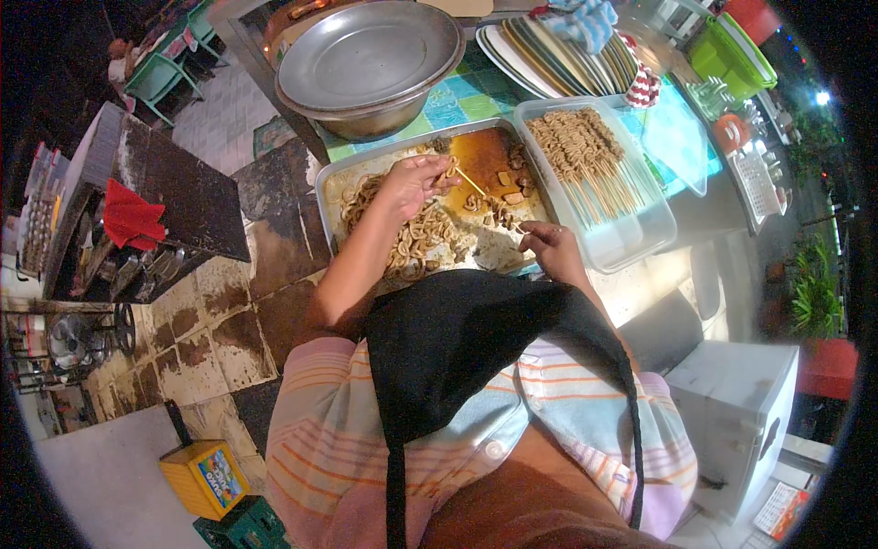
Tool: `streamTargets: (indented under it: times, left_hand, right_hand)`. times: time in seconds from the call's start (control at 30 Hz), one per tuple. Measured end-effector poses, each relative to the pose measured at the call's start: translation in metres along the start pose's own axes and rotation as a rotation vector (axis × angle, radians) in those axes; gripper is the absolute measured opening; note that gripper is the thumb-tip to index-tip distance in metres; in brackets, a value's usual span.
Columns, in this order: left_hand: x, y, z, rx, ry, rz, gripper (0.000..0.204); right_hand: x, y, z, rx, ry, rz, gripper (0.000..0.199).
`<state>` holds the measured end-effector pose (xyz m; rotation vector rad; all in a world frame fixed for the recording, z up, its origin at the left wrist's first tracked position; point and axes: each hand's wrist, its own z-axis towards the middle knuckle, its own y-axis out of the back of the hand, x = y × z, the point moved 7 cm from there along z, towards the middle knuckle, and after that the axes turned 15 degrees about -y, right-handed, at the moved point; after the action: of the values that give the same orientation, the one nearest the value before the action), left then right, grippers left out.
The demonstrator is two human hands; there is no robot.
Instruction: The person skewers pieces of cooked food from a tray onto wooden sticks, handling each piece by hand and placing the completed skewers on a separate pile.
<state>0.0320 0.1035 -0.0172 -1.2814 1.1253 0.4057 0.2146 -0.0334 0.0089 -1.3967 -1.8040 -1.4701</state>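
My left hand (419,188) is closed over the metal tray (325,215), its fingers pinching a thin wooden skewer (472,182) with a curled brown piece, which looks like cooked intestine, at its upper end. The skewer's bare end slants down to the right. Over the tray's right side, my right hand (552,249) has its thumb and fingers pressed together; what they hold, if anything, is too small to make out. Loose brown intestine pieces (421,240) lie heaped in the tray's left half. Brown liquid (480,151) and darker chunks fill its far right part.
Right of the tray stands a clear plastic container (631,240) with many loaded skewers (585,146). Beyond are a large pot with a grey metal lid (370,55), a row of stacked plates (549,59) and a blue cloth (585,26). A white box (732,412) stands at my right.
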Motion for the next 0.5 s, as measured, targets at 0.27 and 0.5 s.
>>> streamTargets:
  times: [0.27, 0.5]
  left_hand:
    - [0.005, 0.000, 0.002, -0.024, -0.042, -0.021, 0.015]
    - [0.008, -0.006, 0.001, 0.019, -0.033, -0.034, 0.015]
  right_hand:
    - [-0.015, -0.006, 0.006, -0.001, -0.062, 0.101, 0.021]
    - [-0.017, -0.007, 0.006, -0.010, -0.081, 0.083, 0.021]
